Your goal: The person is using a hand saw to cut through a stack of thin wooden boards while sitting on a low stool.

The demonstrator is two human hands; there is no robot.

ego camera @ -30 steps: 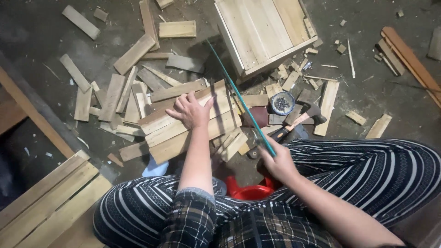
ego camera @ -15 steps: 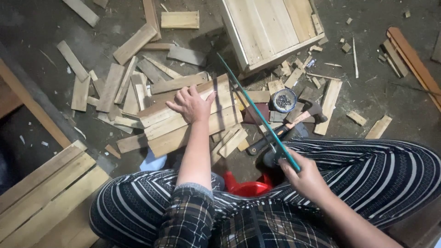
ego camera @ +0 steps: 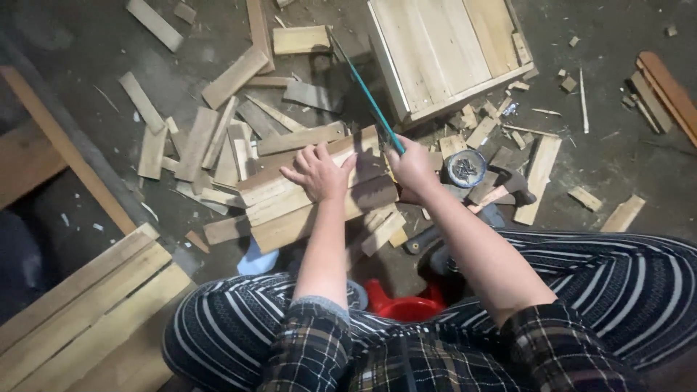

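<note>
My left hand point(ego camera: 319, 173) presses flat, fingers spread, on a stack of wooden boards point(ego camera: 290, 210) lying on the floor in front of my knees. My right hand point(ego camera: 412, 167) grips the handle of a hand saw with a teal blade point(ego camera: 364, 91). The blade runs up and to the left from my fist, its near end at the right end of the stack. My legs in striped trousers frame the lower part of the view.
Several loose wood offcuts point(ego camera: 196, 141) litter the floor to the left. A wooden crate point(ego camera: 443, 51) stands at the top. A round tin of nails point(ego camera: 465, 168) and a hammer point(ego camera: 515, 185) lie right of my right hand. Planks point(ego camera: 80, 305) sit lower left; a red stool point(ego camera: 403, 305) is under me.
My right hand has pushed the saw forward, from back near my knee up to the end of the board stack. My left hand has stayed on the boards.
</note>
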